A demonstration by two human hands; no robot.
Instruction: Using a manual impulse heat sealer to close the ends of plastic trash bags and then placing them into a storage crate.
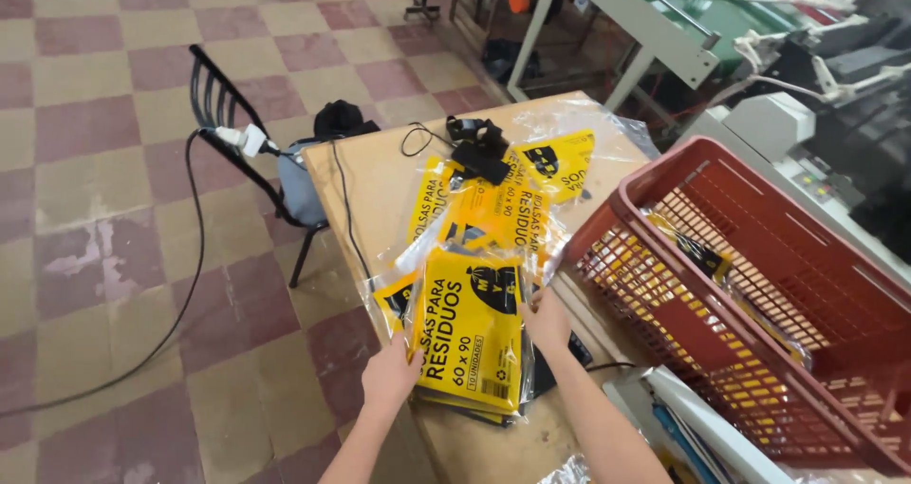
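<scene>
My left hand (391, 375) grips the left lower edge of a stack of yellow-and-black plastic packets (472, 332), and my right hand (547, 321) grips its right edge. Together they hold the stack just above the near end of a brown table (380, 176). More of the same yellow packets (503, 204) lie spread in clear wrap across the table's middle. A red plastic basket (759, 294) stands to the right, with a few yellow packets (697, 247) inside it.
A black strap or charger with cable (474, 147) lies on the far part of the table. A black metal chair (247, 142) with a white plug and a dark bag stands left of it. A cable runs over the tiled floor. Machinery fills the upper right.
</scene>
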